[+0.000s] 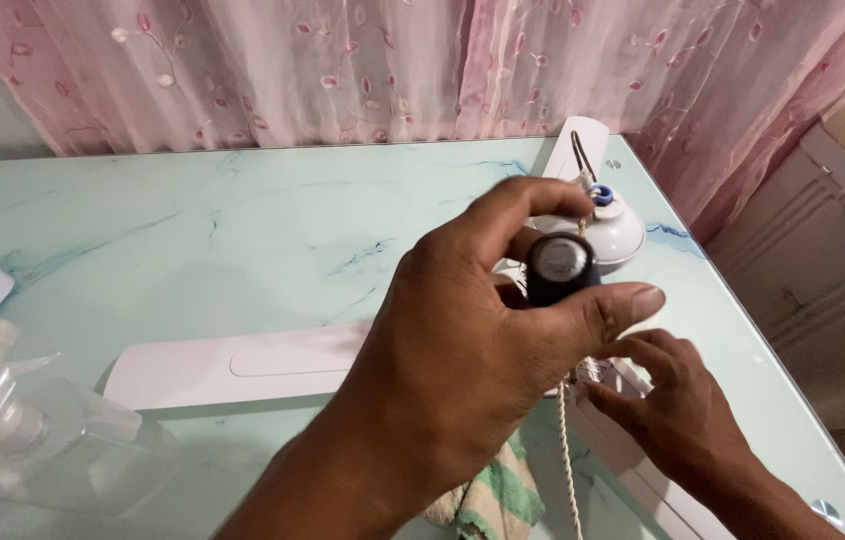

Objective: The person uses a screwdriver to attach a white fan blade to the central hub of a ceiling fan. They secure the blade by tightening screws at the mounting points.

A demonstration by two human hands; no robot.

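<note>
The left hand [463,350] covers most of the black cylindrical tool [559,268]; only its round grey end face shows, pinched between thumb and fingers [533,200]. The right hand [678,405], fingers loosely curled, touches a white fan blade [633,455], partly hidden. Beyond, the white ceiling-fan hub [618,232] rests on the marbled bench [243,230].

Bench [193,230]: pale aqua, blue marble veining. Curtain [393,70]: pink sheer, leaf pattern. Fan blade [243,365]: white. Cloth [503,490]: green-and-cream striped. Cylinder [560,268]: black, grey end.
</note>
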